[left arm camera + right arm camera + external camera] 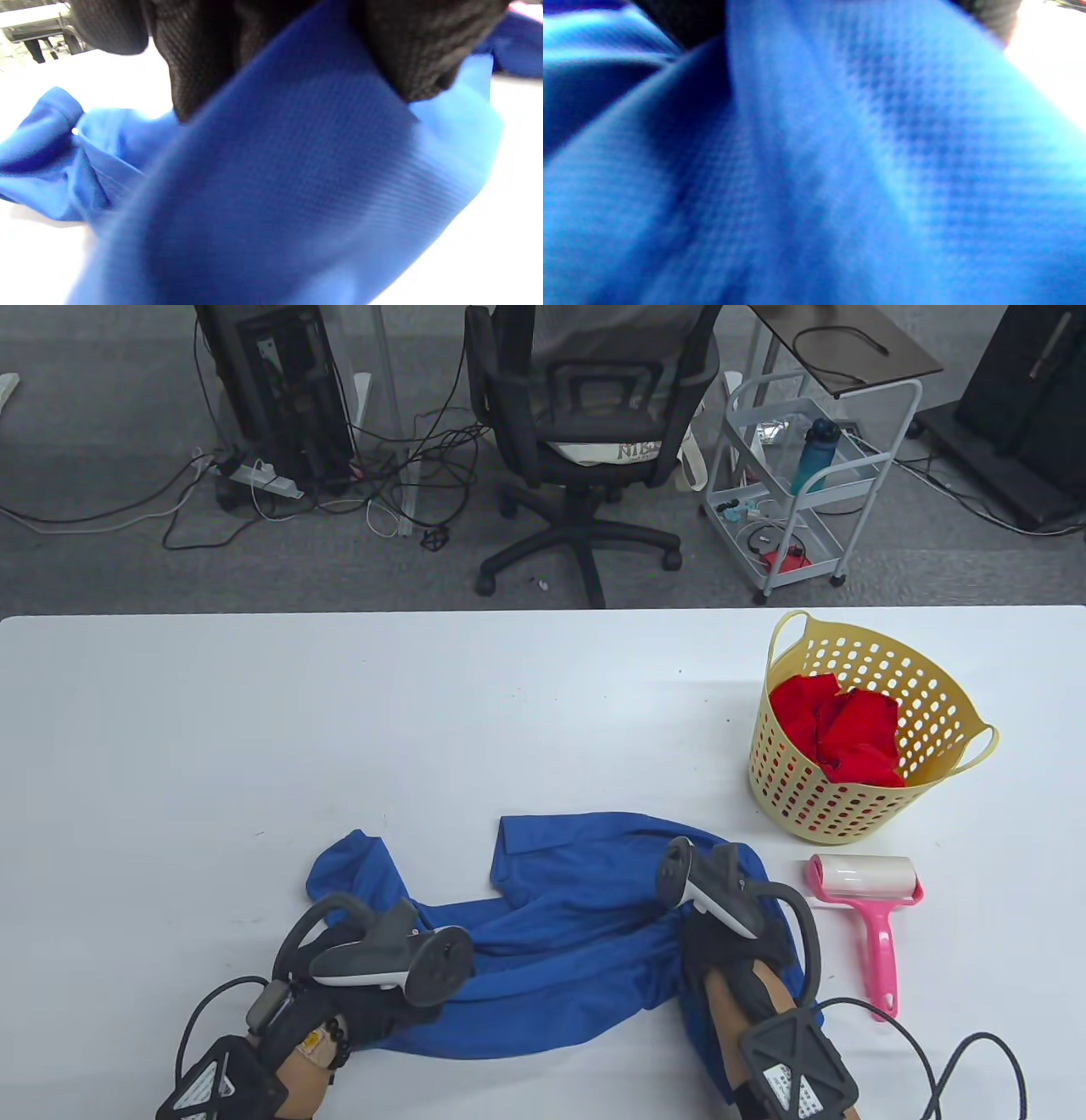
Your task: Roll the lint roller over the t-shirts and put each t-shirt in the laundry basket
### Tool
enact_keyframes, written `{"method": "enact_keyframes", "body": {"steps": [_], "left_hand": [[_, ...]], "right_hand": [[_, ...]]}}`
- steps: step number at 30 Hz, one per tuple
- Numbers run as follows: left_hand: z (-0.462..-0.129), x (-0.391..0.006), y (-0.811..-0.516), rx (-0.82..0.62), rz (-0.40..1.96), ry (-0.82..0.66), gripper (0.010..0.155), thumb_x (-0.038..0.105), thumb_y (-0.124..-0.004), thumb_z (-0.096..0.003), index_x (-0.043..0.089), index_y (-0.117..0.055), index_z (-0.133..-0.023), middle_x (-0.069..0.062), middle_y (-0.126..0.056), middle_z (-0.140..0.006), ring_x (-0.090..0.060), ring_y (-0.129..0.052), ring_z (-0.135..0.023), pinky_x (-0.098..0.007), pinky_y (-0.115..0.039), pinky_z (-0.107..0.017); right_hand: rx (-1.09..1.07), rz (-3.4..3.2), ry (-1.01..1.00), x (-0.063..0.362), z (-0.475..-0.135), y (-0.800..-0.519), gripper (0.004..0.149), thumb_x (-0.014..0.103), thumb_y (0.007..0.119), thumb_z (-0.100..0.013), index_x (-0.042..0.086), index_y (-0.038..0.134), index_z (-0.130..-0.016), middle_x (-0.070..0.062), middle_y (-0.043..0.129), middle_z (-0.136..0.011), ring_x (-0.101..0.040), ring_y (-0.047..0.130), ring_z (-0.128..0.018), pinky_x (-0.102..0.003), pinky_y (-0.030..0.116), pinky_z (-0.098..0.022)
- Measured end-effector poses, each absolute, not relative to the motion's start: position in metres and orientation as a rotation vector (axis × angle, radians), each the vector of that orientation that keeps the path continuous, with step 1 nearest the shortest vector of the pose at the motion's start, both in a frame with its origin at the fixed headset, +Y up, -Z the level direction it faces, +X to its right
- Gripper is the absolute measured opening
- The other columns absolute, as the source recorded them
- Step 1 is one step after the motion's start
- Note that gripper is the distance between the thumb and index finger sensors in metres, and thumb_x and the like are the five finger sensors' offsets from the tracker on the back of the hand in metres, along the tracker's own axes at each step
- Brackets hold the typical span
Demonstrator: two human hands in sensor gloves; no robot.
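Observation:
A crumpled blue t-shirt (560,933) lies near the table's front edge. My left hand (382,1014) grips its lower left part; in the left wrist view the black gloved fingers (199,63) pinch a fold of the blue t-shirt (297,190). My right hand (721,950) holds the shirt's right side. The right wrist view is filled with the blue t-shirt (814,169), with gloved fingers (683,21) at the top edge. A pink lint roller (865,899) lies on the table just right of the shirt. The yellow laundry basket (933,695) holds a red t-shirt (840,725).
The white table (339,729) stretches to the left and back. Behind its far edge stand an office chair (585,432), a white wheeled cart (806,475) and a computer tower (280,390) with cables on the floor.

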State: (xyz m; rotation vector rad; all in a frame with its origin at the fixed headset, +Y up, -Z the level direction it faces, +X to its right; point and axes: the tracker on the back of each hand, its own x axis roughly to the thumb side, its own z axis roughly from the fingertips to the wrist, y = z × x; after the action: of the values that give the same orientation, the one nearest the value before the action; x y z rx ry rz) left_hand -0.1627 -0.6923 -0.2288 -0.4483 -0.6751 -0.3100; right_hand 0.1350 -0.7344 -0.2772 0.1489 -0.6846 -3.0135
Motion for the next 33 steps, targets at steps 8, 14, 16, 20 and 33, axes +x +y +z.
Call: {"method": "enact_keyframes", "body": {"steps": [8,14,16,20,33], "left_hand": [[-0.246,-0.167,-0.727,-0.569,-0.378,-0.576,0.043,0.048,-0.085,-0.0362,0.03,-0.098,-0.074,-0.004,-0.078,-0.104,-0.049,-0.077,-0.1,-0.07,-0.063,-0.067],[-0.277,-0.208,-0.734,-0.573,-0.342,-0.363,0.036,0.047,-0.08,-0.0393,0.035,-0.089,-0.072,0.004,-0.068,-0.107,-0.045,-0.072,-0.103,-0.07,-0.057,-0.07],[-0.288,-0.227,-0.738,-0.581,-0.336,-0.261,0.033,0.047,-0.079,-0.04,0.039,-0.082,-0.072,0.004,-0.065,-0.108,-0.045,-0.07,-0.104,-0.07,-0.055,-0.07],[-0.296,-0.253,-0.74,-0.585,-0.34,-0.125,0.032,0.046,-0.078,-0.0412,0.04,-0.076,-0.073,0.004,-0.063,-0.107,-0.045,-0.072,-0.102,-0.07,-0.056,-0.07],[-0.269,-0.224,-0.692,-0.376,-0.261,-0.255,0.043,0.046,-0.08,-0.0413,0.03,-0.09,-0.08,-0.006,-0.091,-0.098,-0.039,-0.085,-0.095,-0.069,-0.062,-0.068]], "right_hand": [[-0.6,-3.387,-0.534,0.12,-0.276,-0.737,0.041,0.042,0.079,-0.04,0.019,0.083,-0.074,-0.016,0.035,-0.108,-0.056,0.024,-0.097,-0.078,0.029,-0.062],[-0.272,-3.403,-1.158,0.113,-0.29,-0.761,0.039,0.039,0.074,-0.047,0.015,0.072,-0.077,-0.016,0.019,-0.107,-0.054,0.012,-0.094,-0.075,0.025,-0.059],[0.059,-3.451,-1.106,0.117,-0.292,-0.765,0.034,0.038,0.074,-0.046,0.021,0.072,-0.075,-0.018,0.013,-0.106,-0.052,0.009,-0.093,-0.075,0.026,-0.059],[0.305,-3.517,-1.007,0.121,-0.294,-0.77,0.033,0.04,0.071,-0.046,0.026,0.068,-0.076,-0.022,0.005,-0.103,-0.054,0.002,-0.091,-0.075,0.022,-0.057],[-0.119,-3.253,-0.36,0.112,-0.256,-0.698,0.04,0.038,0.078,-0.041,0.019,0.082,-0.076,-0.018,0.074,-0.096,-0.05,0.067,-0.092,-0.071,0.056,-0.062]]}}
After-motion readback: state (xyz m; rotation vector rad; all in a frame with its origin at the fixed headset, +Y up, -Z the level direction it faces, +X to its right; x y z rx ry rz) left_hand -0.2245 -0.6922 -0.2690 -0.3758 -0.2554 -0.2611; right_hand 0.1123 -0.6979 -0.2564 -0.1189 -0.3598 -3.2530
